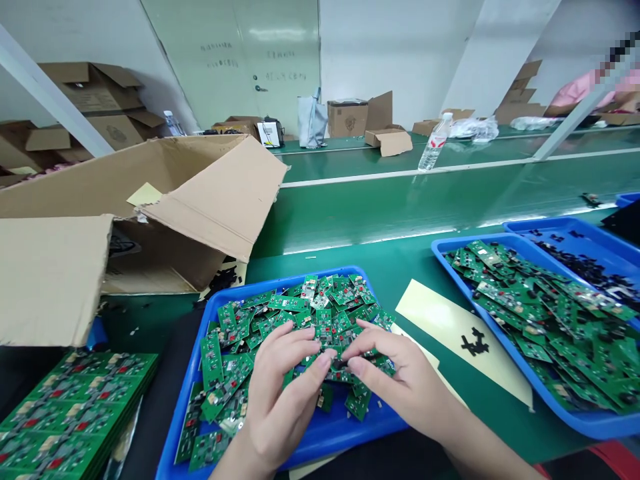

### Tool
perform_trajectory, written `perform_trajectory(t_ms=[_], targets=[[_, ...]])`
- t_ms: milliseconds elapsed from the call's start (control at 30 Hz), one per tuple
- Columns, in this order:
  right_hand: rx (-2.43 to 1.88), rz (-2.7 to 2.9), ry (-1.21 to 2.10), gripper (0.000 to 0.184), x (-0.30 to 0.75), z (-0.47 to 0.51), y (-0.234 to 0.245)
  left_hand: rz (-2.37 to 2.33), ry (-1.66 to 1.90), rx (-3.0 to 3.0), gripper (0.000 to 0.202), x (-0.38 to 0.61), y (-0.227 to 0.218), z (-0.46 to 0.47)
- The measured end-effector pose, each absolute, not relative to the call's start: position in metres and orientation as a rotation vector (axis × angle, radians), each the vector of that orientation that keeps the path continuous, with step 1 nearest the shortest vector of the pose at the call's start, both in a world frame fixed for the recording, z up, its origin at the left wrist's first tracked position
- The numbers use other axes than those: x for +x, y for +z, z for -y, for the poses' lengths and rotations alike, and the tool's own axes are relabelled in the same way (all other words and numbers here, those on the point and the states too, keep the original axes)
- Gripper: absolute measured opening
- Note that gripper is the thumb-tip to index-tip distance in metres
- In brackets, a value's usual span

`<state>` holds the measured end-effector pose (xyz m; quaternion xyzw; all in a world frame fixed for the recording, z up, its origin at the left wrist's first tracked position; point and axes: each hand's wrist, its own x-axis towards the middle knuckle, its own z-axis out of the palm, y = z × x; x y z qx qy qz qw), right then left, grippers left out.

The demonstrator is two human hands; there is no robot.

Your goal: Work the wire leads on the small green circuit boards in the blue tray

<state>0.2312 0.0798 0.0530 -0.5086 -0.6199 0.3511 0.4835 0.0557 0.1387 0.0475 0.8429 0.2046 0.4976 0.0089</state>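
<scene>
Both hands are over a blue tray [187, 400] heaped with small green circuit boards [213, 357]. My left hand [283, 393] is curled, its thumb and fingers closed at the edge of a circuit board [325, 325] in the middle of the heap. At the same spot my right hand [403, 377] pinches a small black part [341, 365] between thumb and index finger, against the board. The fingertips partly cover both pieces, so the exact contact is hidden.
Cream paper [450, 320] holds several black pieces [475, 342]. To the right stand a second blue tray [440, 250] of boards and a tray of black parts [585, 257]. Stacked board panels [75, 407] and an open carton [215, 200] are left; a bottle [435, 143] stands behind.
</scene>
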Motion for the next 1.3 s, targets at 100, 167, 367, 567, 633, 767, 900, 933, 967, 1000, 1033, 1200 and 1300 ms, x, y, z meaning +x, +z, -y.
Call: perform_trajectory(t_ms=[100, 167, 367, 567, 633, 767, 900, 933, 967, 1000, 1033, 1200, 1300], targets=[[-1.205, 1.478, 1.024, 0.021, 0.233, -0.079, 0.058, -0.585, 1.604, 2.651, 0.027, 0.056, 0.046, -0.14], [-1.108, 1.42, 1.15, 0.023, 0.233, -0.076, 0.06, -0.572, 1.609, 2.665, 0.026, 0.056, 0.045, -0.14], [-0.885, 1.215, 1.426, 0.025, 0.229, -0.072, 0.059, -0.545, 1.606, 2.663, 0.025, 0.057, 0.047, -0.143], [-0.912, 1.051, 1.574, 0.035, 0.226, -0.083, 0.054, -0.574, 1.602, 2.62, 0.03, 0.058, 0.049, -0.144], [-0.936, 1.034, 1.588, 0.037, 0.226, -0.086, 0.054, -0.572, 1.591, 2.605, 0.031, 0.058, 0.049, -0.144], [-1.014, 1.042, 1.554, 0.035, 0.227, -0.087, 0.054, -0.545, 1.527, 2.604, 0.03, 0.057, 0.049, -0.143], [-1.139, 1.12, 1.431, 0.024, 0.228, -0.086, 0.054, -0.499, 1.464, 2.615, 0.026, 0.058, 0.049, -0.143], [-1.18, 1.153, 1.376, 0.021, 0.228, -0.086, 0.054, -0.48, 1.443, 2.616, 0.025, 0.058, 0.048, -0.144], [-1.22, 1.191, 1.312, 0.019, 0.228, -0.086, 0.055, -0.46, 1.416, 2.617, 0.025, 0.058, 0.048, -0.144], [-1.254, 1.235, 1.241, 0.017, 0.228, -0.086, 0.055, -0.44, 1.392, 2.616, 0.025, 0.059, 0.048, -0.145], [-1.279, 1.28, 1.167, 0.016, 0.228, -0.086, 0.055, -0.426, 1.375, 2.611, 0.024, 0.059, 0.048, -0.146], [-1.372, 1.389, 0.848, 0.01, 0.228, -0.083, 0.048, -0.416, 1.349, 2.491, 0.022, 0.061, 0.052, -0.146], [-1.314, 1.399, 0.758, 0.027, 0.231, -0.08, 0.044, -0.437, 1.315, 2.3, 0.024, 0.062, 0.055, -0.144]])
